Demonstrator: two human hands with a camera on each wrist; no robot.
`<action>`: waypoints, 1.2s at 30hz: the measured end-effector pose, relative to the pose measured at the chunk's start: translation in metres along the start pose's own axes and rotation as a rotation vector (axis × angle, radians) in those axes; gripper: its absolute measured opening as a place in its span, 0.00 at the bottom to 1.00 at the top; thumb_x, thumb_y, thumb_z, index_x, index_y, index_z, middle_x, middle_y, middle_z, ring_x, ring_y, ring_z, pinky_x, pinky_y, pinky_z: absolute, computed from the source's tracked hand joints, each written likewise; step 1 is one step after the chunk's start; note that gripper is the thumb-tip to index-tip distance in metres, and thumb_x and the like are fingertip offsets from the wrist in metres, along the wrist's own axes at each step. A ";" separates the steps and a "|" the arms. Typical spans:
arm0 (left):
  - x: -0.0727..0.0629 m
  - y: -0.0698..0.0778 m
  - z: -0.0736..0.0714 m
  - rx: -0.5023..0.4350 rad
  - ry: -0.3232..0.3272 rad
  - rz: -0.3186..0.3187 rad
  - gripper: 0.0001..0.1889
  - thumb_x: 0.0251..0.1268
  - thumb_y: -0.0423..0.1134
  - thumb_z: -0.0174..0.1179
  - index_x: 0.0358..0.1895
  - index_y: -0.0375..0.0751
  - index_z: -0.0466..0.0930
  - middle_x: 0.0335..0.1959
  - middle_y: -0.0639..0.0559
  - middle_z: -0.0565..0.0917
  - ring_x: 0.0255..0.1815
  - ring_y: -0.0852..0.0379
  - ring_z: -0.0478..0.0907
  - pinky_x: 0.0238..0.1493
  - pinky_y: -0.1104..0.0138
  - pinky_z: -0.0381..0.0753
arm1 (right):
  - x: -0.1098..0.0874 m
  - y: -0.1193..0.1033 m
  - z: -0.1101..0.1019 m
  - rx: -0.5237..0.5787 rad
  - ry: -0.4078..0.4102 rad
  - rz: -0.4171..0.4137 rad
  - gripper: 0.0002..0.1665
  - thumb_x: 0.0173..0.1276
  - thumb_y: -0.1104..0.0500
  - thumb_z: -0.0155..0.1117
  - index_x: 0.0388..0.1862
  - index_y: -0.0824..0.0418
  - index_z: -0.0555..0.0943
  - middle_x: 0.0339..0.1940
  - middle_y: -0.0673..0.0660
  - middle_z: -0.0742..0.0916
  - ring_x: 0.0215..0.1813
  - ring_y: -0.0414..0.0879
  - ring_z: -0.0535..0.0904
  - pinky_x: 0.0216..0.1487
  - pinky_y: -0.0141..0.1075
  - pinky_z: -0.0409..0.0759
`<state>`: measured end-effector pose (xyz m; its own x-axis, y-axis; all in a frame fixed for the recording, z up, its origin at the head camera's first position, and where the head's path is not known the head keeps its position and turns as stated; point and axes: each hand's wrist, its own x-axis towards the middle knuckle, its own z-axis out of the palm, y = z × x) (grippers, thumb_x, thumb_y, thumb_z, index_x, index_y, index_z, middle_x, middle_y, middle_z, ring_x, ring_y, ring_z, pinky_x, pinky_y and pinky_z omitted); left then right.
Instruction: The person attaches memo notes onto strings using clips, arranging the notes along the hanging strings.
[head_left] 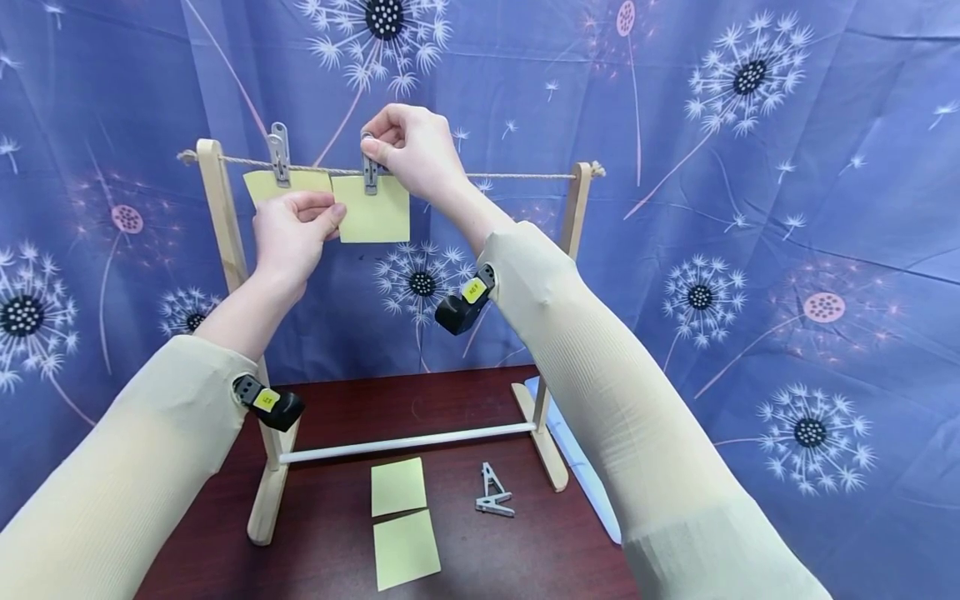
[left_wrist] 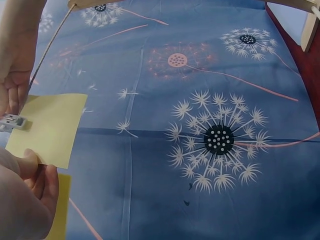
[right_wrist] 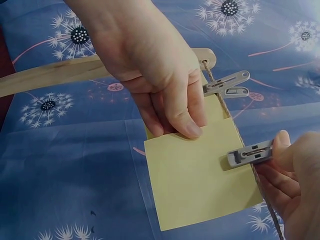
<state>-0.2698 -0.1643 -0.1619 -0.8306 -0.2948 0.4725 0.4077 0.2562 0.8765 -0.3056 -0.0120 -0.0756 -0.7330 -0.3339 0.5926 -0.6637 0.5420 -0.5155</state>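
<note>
Pinches a grey clip (head_left: 371,178) at the yellow note's (head_left: 375,218) top edge, on the rope (head_left: 517,176), with right grip (head_left: 415,150). Pinches that note's left edge with left grip (head_left: 291,236).

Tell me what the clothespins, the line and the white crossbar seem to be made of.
Clothespins: probably moulded plastic, smooth grey, given their slotted bodies and even colour. Line: likely jute-like rope, matte, with twisted tan strands. White crossbar: smooth and evenly white; painted wood, plastic or metal, I can't tell.
</note>
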 end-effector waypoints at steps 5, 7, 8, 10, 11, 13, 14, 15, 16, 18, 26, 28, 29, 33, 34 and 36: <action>0.000 -0.002 0.000 -0.011 -0.003 0.007 0.19 0.66 0.36 0.63 0.56 0.27 0.79 0.35 0.58 0.85 0.30 0.75 0.79 0.37 0.81 0.79 | 0.000 -0.001 -0.001 0.004 -0.016 0.009 0.13 0.70 0.55 0.63 0.49 0.59 0.83 0.44 0.52 0.86 0.43 0.37 0.79 0.45 0.24 0.75; 0.000 -0.002 0.000 -0.014 -0.004 0.013 0.19 0.66 0.36 0.63 0.56 0.27 0.79 0.33 0.62 0.85 0.30 0.75 0.79 0.37 0.81 0.79 | 0.000 -0.001 -0.001 0.003 -0.028 0.011 0.13 0.71 0.55 0.63 0.51 0.59 0.83 0.46 0.53 0.87 0.44 0.37 0.80 0.46 0.23 0.75; 0.000 -0.003 0.000 -0.014 -0.004 0.016 0.19 0.66 0.36 0.63 0.56 0.27 0.79 0.32 0.63 0.84 0.30 0.74 0.79 0.37 0.81 0.79 | 0.000 -0.001 -0.001 0.001 -0.035 0.014 0.14 0.71 0.55 0.63 0.51 0.59 0.83 0.46 0.53 0.87 0.44 0.37 0.80 0.46 0.23 0.75; -0.001 -0.003 0.000 -0.017 -0.007 0.016 0.19 0.66 0.36 0.63 0.56 0.27 0.79 0.31 0.63 0.84 0.30 0.74 0.79 0.37 0.81 0.79 | 0.000 -0.001 -0.001 0.000 -0.048 0.019 0.15 0.71 0.55 0.63 0.53 0.59 0.83 0.47 0.53 0.87 0.45 0.37 0.80 0.47 0.23 0.75; -0.001 -0.004 0.000 -0.009 -0.005 0.019 0.19 0.66 0.36 0.63 0.56 0.27 0.79 0.31 0.64 0.83 0.30 0.74 0.79 0.37 0.81 0.79 | 0.000 0.000 0.000 0.002 -0.053 0.021 0.15 0.71 0.55 0.63 0.53 0.59 0.82 0.48 0.53 0.87 0.46 0.38 0.80 0.47 0.23 0.76; -0.001 -0.005 0.001 0.000 -0.004 0.022 0.19 0.66 0.37 0.63 0.56 0.28 0.80 0.31 0.64 0.83 0.30 0.75 0.78 0.38 0.81 0.79 | 0.000 0.001 0.000 0.006 -0.057 0.026 0.15 0.71 0.56 0.62 0.54 0.59 0.82 0.48 0.54 0.87 0.46 0.38 0.81 0.47 0.23 0.76; -0.001 -0.005 0.001 0.004 -0.003 0.023 0.19 0.66 0.37 0.63 0.56 0.28 0.79 0.31 0.64 0.83 0.30 0.75 0.78 0.38 0.81 0.79 | 0.000 0.001 0.000 0.009 -0.058 0.028 0.15 0.71 0.56 0.62 0.54 0.59 0.82 0.48 0.54 0.87 0.46 0.38 0.81 0.47 0.23 0.76; -0.001 -0.005 0.001 0.005 0.000 0.024 0.19 0.66 0.37 0.63 0.56 0.28 0.80 0.31 0.64 0.83 0.30 0.75 0.78 0.38 0.81 0.79 | -0.001 0.002 0.000 0.014 -0.060 0.028 0.15 0.71 0.56 0.62 0.54 0.59 0.82 0.48 0.54 0.87 0.46 0.38 0.81 0.47 0.23 0.76; -0.001 -0.006 0.001 0.007 0.002 0.025 0.19 0.66 0.37 0.63 0.56 0.28 0.80 0.31 0.65 0.83 0.30 0.75 0.78 0.38 0.81 0.78 | -0.001 0.002 0.001 0.018 -0.061 0.027 0.16 0.71 0.56 0.62 0.54 0.60 0.82 0.49 0.54 0.87 0.46 0.38 0.81 0.47 0.23 0.76; -0.001 -0.006 0.001 0.003 0.006 0.029 0.19 0.66 0.36 0.63 0.56 0.28 0.80 0.29 0.67 0.82 0.29 0.75 0.78 0.37 0.81 0.78 | -0.001 0.003 0.001 0.026 -0.065 0.024 0.16 0.71 0.57 0.62 0.55 0.60 0.82 0.49 0.55 0.87 0.46 0.39 0.81 0.48 0.23 0.76; -0.003 -0.003 0.001 -0.023 0.016 0.041 0.18 0.66 0.35 0.63 0.54 0.25 0.80 0.24 0.71 0.81 0.27 0.76 0.77 0.34 0.82 0.77 | -0.001 0.002 -0.002 0.068 -0.084 0.027 0.18 0.71 0.57 0.63 0.57 0.60 0.81 0.50 0.54 0.87 0.48 0.40 0.82 0.49 0.23 0.76; -0.003 -0.002 0.001 -0.026 0.021 0.040 0.18 0.66 0.35 0.63 0.54 0.25 0.80 0.24 0.71 0.81 0.26 0.76 0.77 0.34 0.82 0.77 | -0.002 0.002 -0.002 0.077 -0.087 0.020 0.19 0.71 0.57 0.63 0.58 0.60 0.81 0.51 0.54 0.87 0.49 0.40 0.82 0.49 0.23 0.76; -0.002 -0.001 0.001 -0.026 0.022 0.040 0.18 0.66 0.35 0.63 0.55 0.25 0.80 0.24 0.71 0.81 0.26 0.76 0.77 0.34 0.82 0.77 | -0.002 0.001 -0.003 0.076 -0.087 0.017 0.19 0.71 0.57 0.63 0.58 0.60 0.81 0.51 0.54 0.87 0.49 0.40 0.82 0.49 0.23 0.76; -0.002 -0.001 0.001 -0.027 0.016 0.038 0.19 0.66 0.35 0.62 0.56 0.25 0.79 0.24 0.72 0.79 0.27 0.76 0.77 0.34 0.82 0.77 | -0.004 0.002 -0.004 0.068 -0.089 0.008 0.21 0.71 0.56 0.63 0.61 0.59 0.79 0.54 0.54 0.87 0.51 0.39 0.83 0.51 0.23 0.76; -0.002 -0.001 0.002 -0.028 0.015 0.038 0.19 0.66 0.34 0.62 0.56 0.25 0.79 0.23 0.72 0.79 0.27 0.76 0.77 0.34 0.82 0.77 | -0.005 0.002 -0.004 0.065 -0.090 0.007 0.23 0.71 0.56 0.63 0.62 0.59 0.78 0.55 0.54 0.86 0.52 0.39 0.83 0.51 0.23 0.76; -0.002 -0.002 0.002 -0.029 0.016 0.041 0.19 0.66 0.34 0.63 0.56 0.25 0.79 0.23 0.73 0.78 0.27 0.76 0.77 0.34 0.82 0.77 | -0.006 0.002 -0.004 0.059 -0.092 0.006 0.25 0.71 0.55 0.63 0.65 0.59 0.76 0.56 0.54 0.86 0.53 0.39 0.83 0.52 0.23 0.76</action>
<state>-0.2695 -0.1624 -0.1644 -0.8071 -0.2993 0.5089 0.4518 0.2417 0.8587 -0.3022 -0.0056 -0.0771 -0.7457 -0.4014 0.5317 -0.6649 0.4987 -0.5560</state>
